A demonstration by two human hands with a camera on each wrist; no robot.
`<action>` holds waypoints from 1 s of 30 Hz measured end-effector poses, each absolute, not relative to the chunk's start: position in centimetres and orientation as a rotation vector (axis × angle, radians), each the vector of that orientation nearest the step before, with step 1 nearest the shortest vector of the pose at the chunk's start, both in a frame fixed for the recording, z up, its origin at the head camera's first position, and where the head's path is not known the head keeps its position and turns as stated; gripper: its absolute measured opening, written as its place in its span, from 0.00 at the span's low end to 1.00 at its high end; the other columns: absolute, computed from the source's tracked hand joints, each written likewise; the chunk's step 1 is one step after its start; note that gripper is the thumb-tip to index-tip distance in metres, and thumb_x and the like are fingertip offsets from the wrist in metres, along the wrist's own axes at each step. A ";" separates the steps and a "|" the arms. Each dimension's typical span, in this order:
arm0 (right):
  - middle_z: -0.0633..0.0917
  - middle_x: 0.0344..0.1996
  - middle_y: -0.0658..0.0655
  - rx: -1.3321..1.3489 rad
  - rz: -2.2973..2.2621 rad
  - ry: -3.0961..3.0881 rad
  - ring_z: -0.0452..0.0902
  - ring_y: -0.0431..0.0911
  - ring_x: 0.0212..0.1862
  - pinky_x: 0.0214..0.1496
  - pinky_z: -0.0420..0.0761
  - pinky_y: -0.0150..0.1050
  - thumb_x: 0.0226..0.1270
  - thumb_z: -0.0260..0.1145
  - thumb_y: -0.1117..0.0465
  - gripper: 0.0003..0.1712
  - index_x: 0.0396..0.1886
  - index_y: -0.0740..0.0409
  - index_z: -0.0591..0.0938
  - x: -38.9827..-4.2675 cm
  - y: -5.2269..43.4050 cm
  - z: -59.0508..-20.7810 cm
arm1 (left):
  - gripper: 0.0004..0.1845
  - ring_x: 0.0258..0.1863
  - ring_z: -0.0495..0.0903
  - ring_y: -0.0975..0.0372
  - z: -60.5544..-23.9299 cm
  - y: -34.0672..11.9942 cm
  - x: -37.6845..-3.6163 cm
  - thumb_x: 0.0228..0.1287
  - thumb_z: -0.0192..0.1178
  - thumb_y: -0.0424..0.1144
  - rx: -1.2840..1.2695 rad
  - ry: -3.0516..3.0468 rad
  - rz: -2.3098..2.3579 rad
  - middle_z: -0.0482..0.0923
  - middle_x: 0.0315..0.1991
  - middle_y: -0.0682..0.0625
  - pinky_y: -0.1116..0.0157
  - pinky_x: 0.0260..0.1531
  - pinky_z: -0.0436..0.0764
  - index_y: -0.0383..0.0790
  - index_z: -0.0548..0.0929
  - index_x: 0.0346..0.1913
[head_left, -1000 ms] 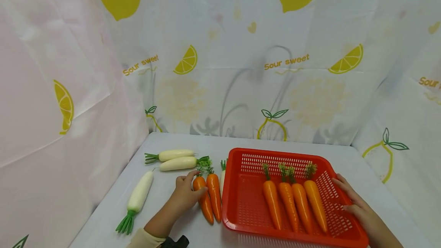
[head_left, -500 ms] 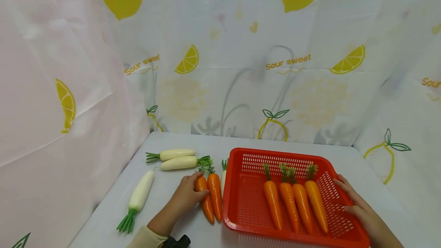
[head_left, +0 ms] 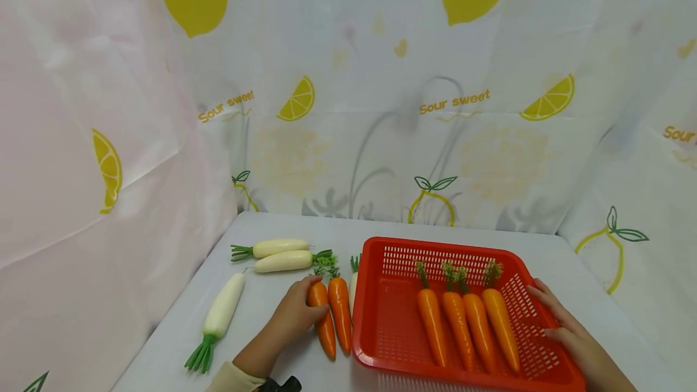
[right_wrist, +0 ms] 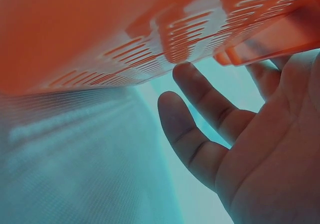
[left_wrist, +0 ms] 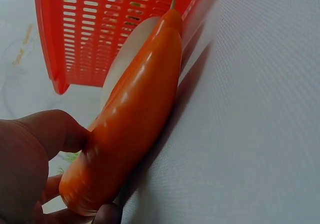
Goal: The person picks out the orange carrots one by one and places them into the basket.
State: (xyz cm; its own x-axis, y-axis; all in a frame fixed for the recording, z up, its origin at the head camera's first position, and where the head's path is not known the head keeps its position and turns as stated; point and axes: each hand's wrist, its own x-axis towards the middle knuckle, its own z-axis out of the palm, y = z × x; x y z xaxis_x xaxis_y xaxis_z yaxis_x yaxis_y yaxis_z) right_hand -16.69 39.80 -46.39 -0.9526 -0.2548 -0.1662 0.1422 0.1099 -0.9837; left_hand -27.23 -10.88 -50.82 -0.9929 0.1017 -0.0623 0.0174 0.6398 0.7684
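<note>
My left hand (head_left: pixel 296 312) pinches the upper part of an orange carrot (head_left: pixel 327 336), thumb on one side and fingers on the other. In the left wrist view this carrot (left_wrist: pixel 142 91) lies on the cloth, its tip towards the basket. A second carrot (head_left: pixel 340 310) lies right beside it. The red plastic basket (head_left: pixel 376 352) has several carrots (head_left: pixel 459 325) in its right half, leafy tops at the back. My right hand (head_left: pixel 574 340) rests on the basket's right rim; in the right wrist view two relaxed fingers (right_wrist: pixel 192 146) extend below the rim, outside the slotted wall.
Two white radishes (head_left: pixel 283 261) lie at the back left, and another radish (head_left: pixel 224 304) lies farther left. One more white radish (head_left: pixel 353 289) is partly hidden behind the basket's left wall. Lemon-printed cloth walls (head_left: pixel 348 138) surround the white tabletop (head_left: pixel 179 325) at the back and sides.
My left hand has closed in on the left carrot, its thumb and fingers coming around it. The carrot's tip has shifted slightly. My right hand and the basket stay in place.
</note>
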 end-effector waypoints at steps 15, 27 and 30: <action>0.33 0.73 0.28 -0.151 -1.935 2.078 0.67 0.20 0.55 0.49 0.80 0.56 0.75 0.39 0.65 0.37 0.77 0.35 0.42 -16.5 39.6 -46.3 | 0.35 0.53 0.70 0.53 -50.5 -10.9 -27.1 0.52 0.67 0.39 0.036 2.683 1.395 0.64 0.64 0.42 0.53 0.49 0.78 0.47 0.69 0.65; 0.32 0.73 0.28 -0.149 -1.958 2.058 0.68 0.21 0.55 0.48 0.78 0.59 0.75 0.39 0.66 0.37 0.77 0.35 0.43 -16.6 39.7 -46.3 | 0.34 0.50 0.71 0.52 -50.4 -11.2 -27.2 0.51 0.65 0.35 0.040 2.622 1.467 0.62 0.66 0.40 0.62 0.37 0.79 0.45 0.69 0.65; 0.32 0.73 0.27 -0.153 -1.963 2.051 0.68 0.21 0.55 0.48 0.78 0.59 0.75 0.39 0.66 0.37 0.77 0.35 0.42 -16.5 39.7 -46.4 | 0.34 0.49 0.71 0.52 -50.2 -11.3 -27.1 0.51 0.65 0.35 0.030 2.627 1.464 0.62 0.66 0.41 0.62 0.35 0.78 0.46 0.70 0.64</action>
State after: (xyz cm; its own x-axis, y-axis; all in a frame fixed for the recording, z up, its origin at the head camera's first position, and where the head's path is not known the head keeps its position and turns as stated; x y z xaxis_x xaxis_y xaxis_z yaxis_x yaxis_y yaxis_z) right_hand -16.54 39.74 -46.39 -0.9500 -0.2792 -0.1398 0.1274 0.0622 -0.9899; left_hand -27.07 -11.31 -50.22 -0.9908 0.0823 -0.1074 -0.0481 0.5279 0.8480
